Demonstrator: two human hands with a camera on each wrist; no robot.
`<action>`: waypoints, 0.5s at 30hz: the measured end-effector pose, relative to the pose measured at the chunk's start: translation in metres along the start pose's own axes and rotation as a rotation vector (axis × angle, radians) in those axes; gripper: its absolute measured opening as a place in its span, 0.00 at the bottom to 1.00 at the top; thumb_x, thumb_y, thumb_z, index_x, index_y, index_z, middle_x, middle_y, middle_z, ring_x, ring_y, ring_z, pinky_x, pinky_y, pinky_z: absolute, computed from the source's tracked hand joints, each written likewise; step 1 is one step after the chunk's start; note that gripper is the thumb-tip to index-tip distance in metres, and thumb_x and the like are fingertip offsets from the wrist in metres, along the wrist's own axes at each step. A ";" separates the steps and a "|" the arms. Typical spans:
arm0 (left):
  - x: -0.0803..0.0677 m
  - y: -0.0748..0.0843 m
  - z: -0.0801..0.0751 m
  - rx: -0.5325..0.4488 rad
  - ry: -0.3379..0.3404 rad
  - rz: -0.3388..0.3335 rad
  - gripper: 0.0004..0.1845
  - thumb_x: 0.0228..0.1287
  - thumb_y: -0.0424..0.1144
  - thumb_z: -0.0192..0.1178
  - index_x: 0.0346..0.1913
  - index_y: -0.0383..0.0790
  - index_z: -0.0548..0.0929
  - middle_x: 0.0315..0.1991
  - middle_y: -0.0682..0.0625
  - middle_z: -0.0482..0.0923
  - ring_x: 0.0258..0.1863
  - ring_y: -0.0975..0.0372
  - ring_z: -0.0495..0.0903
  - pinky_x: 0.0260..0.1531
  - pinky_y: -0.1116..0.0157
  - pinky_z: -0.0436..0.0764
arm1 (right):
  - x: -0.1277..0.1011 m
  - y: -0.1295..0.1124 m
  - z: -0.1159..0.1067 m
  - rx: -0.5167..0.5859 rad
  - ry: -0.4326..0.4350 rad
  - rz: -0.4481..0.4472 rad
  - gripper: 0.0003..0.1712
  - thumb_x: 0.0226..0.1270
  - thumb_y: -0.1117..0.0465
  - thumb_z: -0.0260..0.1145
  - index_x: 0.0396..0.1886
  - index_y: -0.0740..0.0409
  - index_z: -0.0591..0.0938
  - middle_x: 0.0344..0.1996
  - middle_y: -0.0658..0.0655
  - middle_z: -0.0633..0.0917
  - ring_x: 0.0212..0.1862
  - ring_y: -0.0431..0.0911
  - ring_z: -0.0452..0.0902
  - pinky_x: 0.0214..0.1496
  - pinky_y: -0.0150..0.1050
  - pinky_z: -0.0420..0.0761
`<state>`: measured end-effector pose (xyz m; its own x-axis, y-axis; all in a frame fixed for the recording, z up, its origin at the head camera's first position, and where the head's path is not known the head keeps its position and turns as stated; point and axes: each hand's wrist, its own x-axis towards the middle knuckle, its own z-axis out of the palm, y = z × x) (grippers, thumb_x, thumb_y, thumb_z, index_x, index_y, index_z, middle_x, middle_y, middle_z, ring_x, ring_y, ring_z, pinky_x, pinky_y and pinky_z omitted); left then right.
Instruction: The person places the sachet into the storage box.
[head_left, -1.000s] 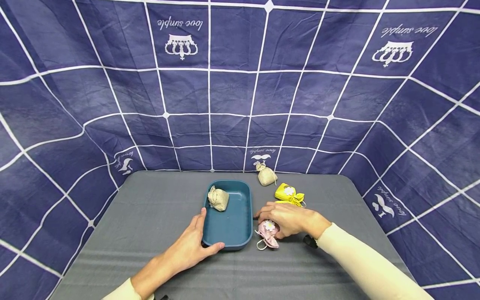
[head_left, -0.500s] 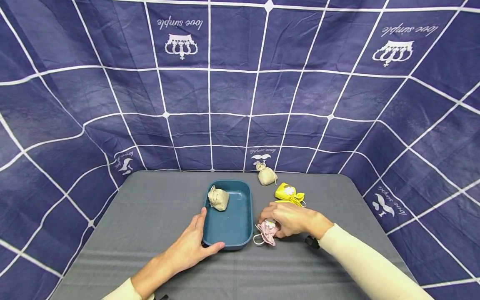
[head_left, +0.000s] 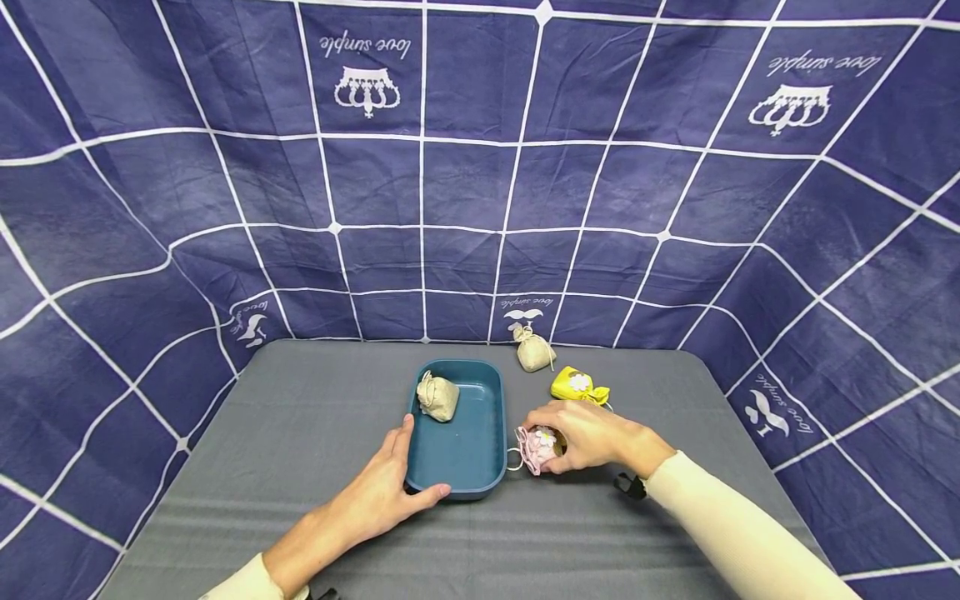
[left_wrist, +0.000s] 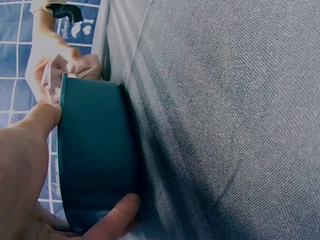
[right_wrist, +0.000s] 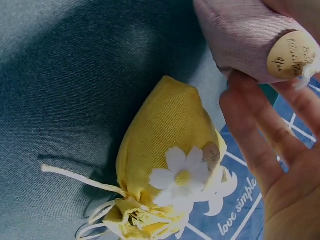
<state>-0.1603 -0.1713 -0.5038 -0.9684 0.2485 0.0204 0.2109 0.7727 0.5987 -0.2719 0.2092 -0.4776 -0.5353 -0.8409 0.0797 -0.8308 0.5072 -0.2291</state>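
Left hand (head_left: 375,500) grips the near left corner of the teal tray (head_left: 468,467): thumb curled along the near wall, fingers up the left side, palm on the grey table (head_left: 300,433). Right hand (head_left: 592,437) pinches the pink pouch (head_left: 534,448) between thumb and fingertips, just off the tray's right wall and level with the left thumb; its drawstring loop hangs toward the tray. In the right wrist view the pink pouch (right_wrist: 250,45) sits against the fingertips (right_wrist: 250,130), a round label showing. Beyond the left fingers, a beige pouch (head_left: 437,397) lies in the tray's far left corner. Just beyond the right knuckles lies the yellow pouch (head_left: 577,385) with a white flower. Farthest, a second beige pouch (head_left: 533,352) lies by the blue backdrop (head_left: 480,167).
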 end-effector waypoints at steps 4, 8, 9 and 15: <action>0.000 0.000 0.000 0.003 0.000 0.002 0.73 0.67 0.68 0.82 0.93 0.22 0.53 0.84 0.27 0.70 0.80 0.39 0.80 0.79 0.42 0.81 | 0.000 0.000 -0.003 0.015 0.048 0.027 0.32 0.59 0.50 0.91 0.63 0.41 0.89 0.51 0.42 0.91 0.52 0.34 0.83 0.55 0.35 0.89; 0.000 -0.001 0.001 -0.001 0.003 0.006 0.73 0.67 0.68 0.82 0.92 0.22 0.53 0.84 0.27 0.70 0.80 0.39 0.80 0.79 0.42 0.81 | 0.003 0.000 -0.008 0.076 0.091 0.035 0.30 0.61 0.54 0.90 0.62 0.45 0.89 0.50 0.42 0.92 0.51 0.34 0.85 0.57 0.35 0.90; 0.000 -0.001 0.001 -0.003 0.004 0.006 0.73 0.67 0.67 0.83 0.92 0.22 0.53 0.84 0.27 0.70 0.80 0.39 0.80 0.79 0.41 0.81 | 0.004 -0.001 -0.009 0.085 0.104 0.038 0.30 0.61 0.54 0.90 0.62 0.46 0.89 0.50 0.41 0.92 0.51 0.34 0.85 0.57 0.35 0.90; 0.000 -0.002 0.001 -0.005 0.007 0.012 0.73 0.67 0.68 0.82 0.92 0.22 0.54 0.84 0.27 0.70 0.80 0.39 0.80 0.79 0.41 0.81 | 0.007 0.001 -0.013 0.090 0.208 0.059 0.29 0.61 0.56 0.89 0.61 0.49 0.88 0.48 0.44 0.93 0.48 0.35 0.86 0.52 0.35 0.89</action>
<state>-0.1607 -0.1721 -0.5052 -0.9667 0.2537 0.0338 0.2222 0.7669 0.6021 -0.2784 0.2061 -0.4649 -0.6100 -0.7487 0.2596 -0.7853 0.5272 -0.3245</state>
